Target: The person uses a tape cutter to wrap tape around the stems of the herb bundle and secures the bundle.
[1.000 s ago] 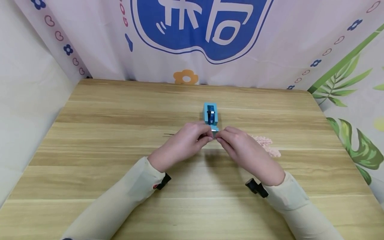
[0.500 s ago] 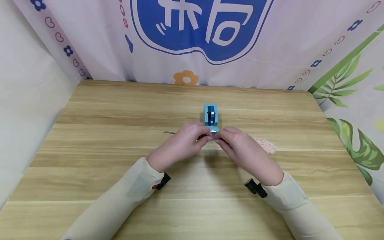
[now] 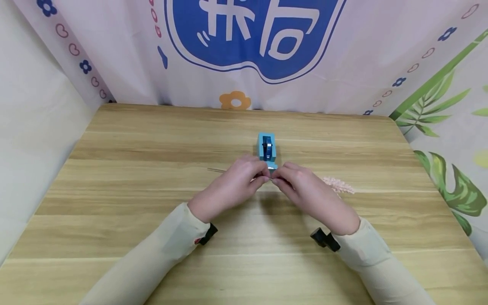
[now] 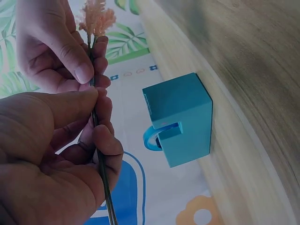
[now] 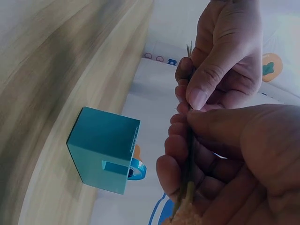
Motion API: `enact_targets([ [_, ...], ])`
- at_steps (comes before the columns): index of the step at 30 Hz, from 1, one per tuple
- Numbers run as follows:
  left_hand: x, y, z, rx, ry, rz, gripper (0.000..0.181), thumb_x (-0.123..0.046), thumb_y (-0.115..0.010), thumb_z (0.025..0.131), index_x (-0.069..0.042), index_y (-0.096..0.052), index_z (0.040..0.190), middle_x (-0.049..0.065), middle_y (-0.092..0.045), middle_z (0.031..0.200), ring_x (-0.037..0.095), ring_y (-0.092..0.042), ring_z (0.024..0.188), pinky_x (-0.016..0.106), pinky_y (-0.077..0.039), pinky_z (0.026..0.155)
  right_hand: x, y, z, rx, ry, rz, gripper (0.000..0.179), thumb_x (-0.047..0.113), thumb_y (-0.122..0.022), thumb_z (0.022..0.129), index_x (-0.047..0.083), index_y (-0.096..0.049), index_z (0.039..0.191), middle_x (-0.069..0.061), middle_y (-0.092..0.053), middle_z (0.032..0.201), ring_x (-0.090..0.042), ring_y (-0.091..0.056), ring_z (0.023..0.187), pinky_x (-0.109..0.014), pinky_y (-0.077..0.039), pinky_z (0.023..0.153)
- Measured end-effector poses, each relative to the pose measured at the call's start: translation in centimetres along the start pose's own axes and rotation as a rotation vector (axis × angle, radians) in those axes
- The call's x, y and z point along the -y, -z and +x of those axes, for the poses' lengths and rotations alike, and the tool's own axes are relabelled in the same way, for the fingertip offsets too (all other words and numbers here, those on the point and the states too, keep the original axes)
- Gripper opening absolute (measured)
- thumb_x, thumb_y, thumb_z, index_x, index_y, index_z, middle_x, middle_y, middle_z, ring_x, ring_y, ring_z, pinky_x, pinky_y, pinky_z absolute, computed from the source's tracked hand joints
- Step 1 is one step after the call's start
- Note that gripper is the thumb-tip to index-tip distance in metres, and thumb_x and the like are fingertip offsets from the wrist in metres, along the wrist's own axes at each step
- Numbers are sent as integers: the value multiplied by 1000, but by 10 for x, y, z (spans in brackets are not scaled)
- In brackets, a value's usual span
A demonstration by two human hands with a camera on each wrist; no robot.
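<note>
Pale pink artificial flower sprigs (image 3: 338,185) with thin dark stems (image 4: 106,187) lie across both hands, above the table. My left hand (image 3: 238,182) pinches the stems between thumb and fingers; the stem ends (image 3: 215,170) stick out past it on the left. Right beside it, my right hand (image 3: 312,195) pinches the same stems nearer the flower heads (image 4: 96,18). The thumb tips of both hands almost meet in the wrist views. Just beyond the fingertips stands a light blue tape dispenser (image 3: 267,146) with a blue tape roll (image 4: 151,139) in it.
The wood-grain table (image 3: 133,186) stretches out around the hands. A printed curtain (image 3: 133,51) hangs along its far edge, and a leaf-patterned cloth (image 3: 457,127) hangs at the right. Each wrist carries a small black camera (image 3: 325,239).
The sprigs have turned a little in my fingers; the flower heads, spread apart before, now sit closer together, as do the stem ends. Both hands stay nearly in place.
</note>
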State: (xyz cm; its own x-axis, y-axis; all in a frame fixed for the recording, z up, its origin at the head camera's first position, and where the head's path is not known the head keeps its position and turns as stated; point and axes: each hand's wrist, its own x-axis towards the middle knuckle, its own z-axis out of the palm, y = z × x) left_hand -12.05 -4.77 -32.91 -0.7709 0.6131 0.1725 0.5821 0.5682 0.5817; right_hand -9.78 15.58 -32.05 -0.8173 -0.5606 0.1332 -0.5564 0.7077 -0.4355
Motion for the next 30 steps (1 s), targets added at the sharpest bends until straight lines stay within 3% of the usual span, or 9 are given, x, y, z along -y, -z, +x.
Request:
enact_targets([
  [7,-3,-1,-1,-8,-3,12,6,-10,-71,100,-7,-73,95,5,-72,94,19,-58,90,32,-51,83,-4,-2,1,20,-22,49,8,8,-67,102,3,-74,105,-1,-68,90,-10,-55,76,-26,-51,68],
  [18,-3,-5,-1,-30,4,-21,5,-7,-72,98,-5,-72,94,6,-73,95,21,-62,94,35,-53,88,-5,-4,-1,-34,21,31,7,9,-70,100,6,-76,103,-2,-73,93,-9,-58,77,-27,-54,70],
  [24,0,-9,0,-4,56,-22,4,-7,-72,98,-6,-73,94,6,-74,96,21,-62,96,35,-53,89,-5,-4,1,-1,-45,7,9,8,-72,98,7,-78,106,-2,-74,98,-12,-66,84,-32,-59,77],
  [30,3,-14,3,53,163,-44,3,-5,-72,98,-5,-75,96,5,-73,97,19,-61,94,33,-54,86,-9,-6,4,73,-104,-27,9,5,-70,99,6,-77,105,-4,-74,97,-14,-66,86,-34,-58,80],
])
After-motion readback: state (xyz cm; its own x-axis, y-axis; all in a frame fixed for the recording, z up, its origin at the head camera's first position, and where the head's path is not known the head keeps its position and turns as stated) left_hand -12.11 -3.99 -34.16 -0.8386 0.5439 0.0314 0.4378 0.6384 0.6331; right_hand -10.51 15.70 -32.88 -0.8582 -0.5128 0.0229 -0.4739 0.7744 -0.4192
